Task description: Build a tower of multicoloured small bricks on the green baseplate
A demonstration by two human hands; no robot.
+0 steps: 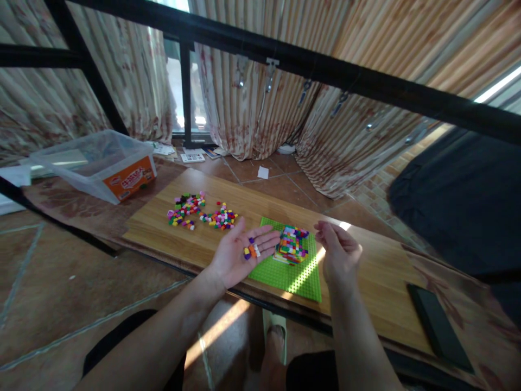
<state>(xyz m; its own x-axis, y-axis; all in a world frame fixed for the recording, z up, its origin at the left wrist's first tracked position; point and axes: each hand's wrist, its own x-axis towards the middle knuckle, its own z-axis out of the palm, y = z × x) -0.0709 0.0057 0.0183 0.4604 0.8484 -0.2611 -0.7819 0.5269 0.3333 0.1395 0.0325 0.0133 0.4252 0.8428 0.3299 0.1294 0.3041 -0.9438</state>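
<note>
My left hand is turned palm up with its fingers stretched out, holding several small toy bricks in orange, white, yellow and purple on the palm. Its fingertips reach in front of a multicoloured block structure. That structure stands on a bright green studded baseplate. To the right of the plate, my right hand is raised with thumb and fingers pinched together; whatever is between them, if anything, is too small to make out. Two loose piles of bricks, a left one and a right one, lie left of my left hand.
The wooden board carries the bricks and plate. A clear plastic bin with an orange label stands at far left. A dark flat object lies at the right end. A black metal bar crosses above, before striped curtains.
</note>
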